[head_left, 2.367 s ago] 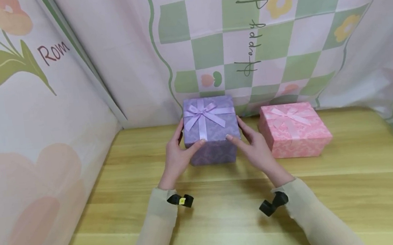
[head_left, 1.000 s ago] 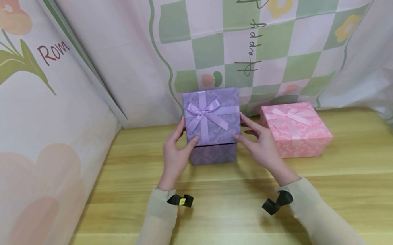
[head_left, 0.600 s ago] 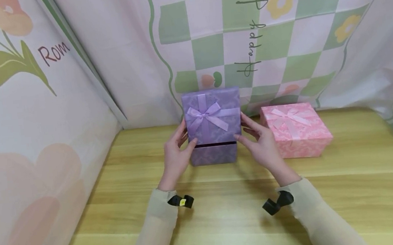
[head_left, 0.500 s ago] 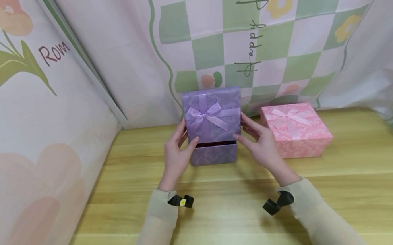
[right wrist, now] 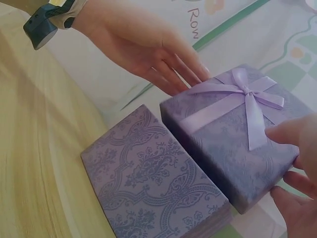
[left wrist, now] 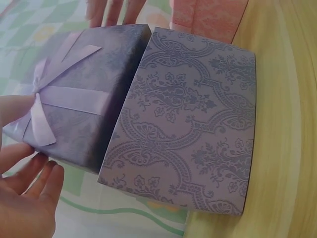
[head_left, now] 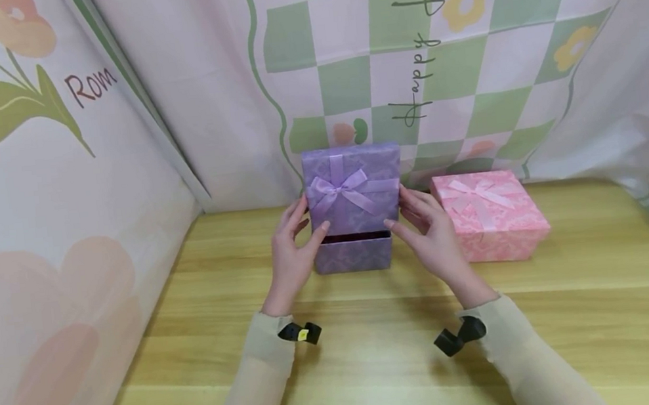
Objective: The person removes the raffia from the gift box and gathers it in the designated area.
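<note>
Together, hands (head_left: 293, 257) (head_left: 435, 240) grip the lid (head_left: 355, 209), front edge (head_left: 357, 230) ajar.

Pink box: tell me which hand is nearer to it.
Right. The right hand grips the purple lid on the side facing the pink box; the left hand grips the lid's opposite side, farther away.

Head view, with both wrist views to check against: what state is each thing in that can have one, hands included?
Purple lid: tilted, clear of the base at the front; rear contact hidden.
Purple base: on the table, partly uncovered; contents not visible.
Lilac bow: tied.
Pink box: closed, on the table.
Pink bow: tied.
Left grip: holding the lid's left side.
Right grip: holding the lid's right side.
</note>
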A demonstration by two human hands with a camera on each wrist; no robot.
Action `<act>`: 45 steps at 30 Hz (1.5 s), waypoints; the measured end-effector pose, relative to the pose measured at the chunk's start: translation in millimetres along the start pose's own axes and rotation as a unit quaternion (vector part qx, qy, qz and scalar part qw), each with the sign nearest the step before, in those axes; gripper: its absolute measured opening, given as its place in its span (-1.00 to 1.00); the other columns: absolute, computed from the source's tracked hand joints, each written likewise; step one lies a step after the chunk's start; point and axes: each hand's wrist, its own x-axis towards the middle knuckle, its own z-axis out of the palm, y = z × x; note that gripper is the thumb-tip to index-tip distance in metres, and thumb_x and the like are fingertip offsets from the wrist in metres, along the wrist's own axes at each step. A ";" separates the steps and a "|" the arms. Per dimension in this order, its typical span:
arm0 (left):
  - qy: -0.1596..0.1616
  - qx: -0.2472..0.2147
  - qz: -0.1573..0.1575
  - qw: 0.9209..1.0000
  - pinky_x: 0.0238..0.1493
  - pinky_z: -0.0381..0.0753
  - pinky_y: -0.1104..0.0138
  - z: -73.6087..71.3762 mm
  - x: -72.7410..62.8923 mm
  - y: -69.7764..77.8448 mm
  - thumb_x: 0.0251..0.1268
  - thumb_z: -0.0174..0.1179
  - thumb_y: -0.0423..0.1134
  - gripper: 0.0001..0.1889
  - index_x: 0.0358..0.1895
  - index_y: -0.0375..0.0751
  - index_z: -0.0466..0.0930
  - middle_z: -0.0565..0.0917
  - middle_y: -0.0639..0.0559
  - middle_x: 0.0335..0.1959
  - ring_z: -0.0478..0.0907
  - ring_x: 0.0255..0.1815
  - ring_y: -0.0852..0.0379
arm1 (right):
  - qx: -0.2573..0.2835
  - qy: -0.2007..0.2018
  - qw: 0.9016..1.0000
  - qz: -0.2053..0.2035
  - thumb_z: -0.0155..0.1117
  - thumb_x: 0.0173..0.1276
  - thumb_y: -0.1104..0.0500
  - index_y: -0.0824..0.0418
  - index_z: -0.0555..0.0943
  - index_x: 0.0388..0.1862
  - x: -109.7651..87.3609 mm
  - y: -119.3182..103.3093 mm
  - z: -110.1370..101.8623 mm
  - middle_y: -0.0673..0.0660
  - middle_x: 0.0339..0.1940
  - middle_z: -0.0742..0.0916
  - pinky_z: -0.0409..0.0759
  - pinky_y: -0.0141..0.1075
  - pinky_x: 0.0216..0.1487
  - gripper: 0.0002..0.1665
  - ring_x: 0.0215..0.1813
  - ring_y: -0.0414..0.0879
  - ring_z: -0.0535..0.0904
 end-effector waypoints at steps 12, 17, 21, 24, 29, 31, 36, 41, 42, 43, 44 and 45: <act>-0.012 -0.024 -0.043 0.999 0.34 0.44 0.01 4.5 -1.2 -18.9 0.38 0.30 -0.46 -0.42 0.41 -0.50 0.34 0.39 -0.33 0.42 0.39 0.41 -0.18 | -0.002 0.010 1.000 0.006 0.35 0.39 0.43 0.39 0.36 0.49 0.5 -3.5 -0.8 0.27 0.44 0.47 0.46 -0.13 0.36 -0.28 0.39 0.14 0.44; -0.008 -0.039 -0.066 0.997 0.34 0.45 0.17 5.0 -2.5 -32.5 0.40 0.33 -0.32 -0.40 0.45 -0.33 0.40 0.48 -0.18 0.39 0.45 0.38 -0.04 | 0.001 0.014 0.999 0.033 0.32 0.45 0.35 0.40 0.37 0.48 0.2 -7.2 -1.9 0.32 0.40 0.53 0.42 -0.05 0.38 -0.33 0.40 0.13 0.45; -0.009 -0.063 -0.066 0.996 0.36 0.43 0.23 3.3 -3.3 -31.4 0.43 0.31 -0.28 -0.42 0.45 -0.30 0.39 0.52 -0.16 0.37 0.46 0.37 0.01 | 0.014 0.019 0.998 0.052 0.29 0.49 0.30 0.42 0.37 0.47 -0.4 -10.3 -2.4 0.34 0.38 0.54 0.41 -0.20 0.39 -0.37 0.41 0.13 0.45; -0.013 -0.076 -0.067 0.995 0.39 0.39 0.21 2.0 -3.0 -30.4 0.45 0.27 -0.30 -0.34 0.54 -0.31 0.24 0.44 -0.19 0.44 0.40 0.42 -0.01 | 0.026 0.019 0.998 0.062 0.25 0.53 0.28 0.43 0.38 0.47 -1.4 -11.3 -2.3 0.34 0.37 0.55 0.43 -0.33 0.34 -0.40 0.41 0.12 0.45; -0.018 -0.079 -0.068 0.994 0.42 0.35 0.15 0.5 -2.5 -28.9 0.48 0.21 -0.35 -0.26 0.61 -0.27 0.06 0.30 -0.22 0.52 0.33 0.46 -0.07 | 0.012 0.037 0.996 0.078 0.22 0.55 0.23 0.44 0.45 0.41 -3.4 -13.6 -1.6 0.36 0.30 0.60 0.50 -0.44 0.23 -0.46 0.26 -0.15 0.58; -0.017 -0.077 -0.060 0.995 0.42 0.35 0.15 0.4 -2.4 -28.7 0.48 0.21 -0.36 -0.30 0.59 -0.26 0.14 0.31 -0.22 0.50 0.33 0.46 -0.07 | -0.007 0.045 0.995 0.085 0.23 0.55 0.19 0.43 0.48 0.39 -4.0 -14.5 -1.4 0.36 0.26 0.63 0.52 -0.46 0.19 -0.47 0.16 -0.27 0.60; -0.010 -0.064 -0.039 0.997 0.40 0.37 0.23 1.3 -2.0 -31.6 0.47 0.23 -0.26 -0.38 0.52 -0.33 0.30 0.36 -0.15 0.43 0.38 0.42 -0.01 | -0.039 0.049 0.993 0.097 0.23 0.55 0.10 0.41 0.50 0.38 -3.9 -14.4 -2.2 0.33 0.24 0.65 0.53 -0.45 0.17 -0.44 0.14 -0.23 0.59; -0.004 -0.057 -0.033 0.998 0.40 0.37 0.26 1.4 -1.5 -32.3 0.48 0.21 -0.20 -0.40 0.48 -0.38 0.35 0.40 -0.14 0.40 0.40 0.40 0.00 | -0.049 0.047 0.993 0.092 0.20 0.57 0.06 0.42 0.49 0.38 -3.5 -11.7 -3.7 0.32 0.27 0.64 0.50 -0.43 0.22 -0.42 0.20 -0.12 0.58; -0.004 -0.056 -0.035 0.998 0.40 0.37 0.25 1.3 -1.4 -32.5 0.48 0.21 -0.21 -0.41 0.48 -0.37 0.35 0.40 -0.15 0.40 0.40 0.40 0.00 | -0.048 0.048 0.994 0.090 0.20 0.57 0.06 0.43 0.50 0.38 -3.4 -11.5 -3.7 0.32 0.26 0.64 0.50 -0.42 0.22 -0.42 0.19 -0.14 0.58; -0.004 -0.058 -0.035 0.998 0.40 0.37 0.24 1.3 -1.2 -32.4 0.47 0.21 -0.24 -0.42 0.48 -0.37 0.36 0.40 -0.16 0.42 0.39 0.40 0.00 | -0.046 0.049 0.994 0.088 0.20 0.57 0.07 0.43 0.50 0.37 -3.3 -11.3 -3.5 0.32 0.26 0.64 0.50 -0.41 0.22 -0.43 0.19 -0.15 0.58; -0.004 -0.060 -0.035 0.998 0.40 0.37 0.21 1.3 -0.9 -32.6 0.47 0.21 -0.27 -0.42 0.48 -0.37 0.36 0.40 -0.18 0.43 0.38 0.41 -0.01 | -0.047 0.050 0.994 0.087 0.20 0.57 0.07 0.43 0.51 0.37 -3.2 -11.3 -3.5 0.32 0.26 0.65 0.50 -0.42 0.22 -0.43 0.18 -0.17 0.58; -0.003 -0.062 -0.036 0.997 0.41 0.37 0.18 1.3 -0.6 -32.6 0.47 0.21 -0.30 -0.43 0.47 -0.38 0.36 0.39 -0.20 0.44 0.37 0.43 -0.02 | -0.049 0.051 0.994 0.085 0.20 0.57 0.07 0.43 0.51 0.36 -3.2 -11.4 -3.5 0.31 0.26 0.65 0.50 -0.43 0.22 -0.44 0.17 -0.18 0.58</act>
